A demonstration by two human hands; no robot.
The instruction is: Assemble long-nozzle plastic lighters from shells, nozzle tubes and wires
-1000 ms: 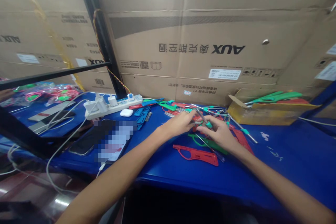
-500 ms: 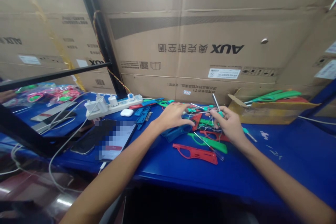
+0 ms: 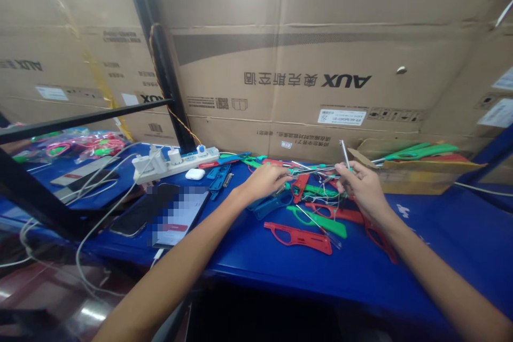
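Note:
In my right hand (image 3: 363,187) a thin metal tube (image 3: 344,154) with a green end points up, pinched between thumb and fingers. My left hand (image 3: 267,179) is closed over the left side of the pile, its fingertips drawn together; what they hold is hidden. Thin pale wires run between the two hands. Below them lie lighter casings: a green one (image 3: 326,223), a red one (image 3: 300,238) nearest me and a blue one (image 3: 268,206) under my left hand. Another red casing (image 3: 380,240) lies partly beneath my right wrist.
An open cardboard box (image 3: 425,177) with green and red casings stands at the right. To the left are a white power strip (image 3: 180,165), an earbud case (image 3: 195,174) and two phones, one dark (image 3: 144,211). Large cartons (image 3: 304,0) wall the back, beside a black post (image 3: 160,53).
My left fingers have closed from a spread pose. My right hand has shifted slightly right with the metal tube, and the red casing by its wrist now shows.

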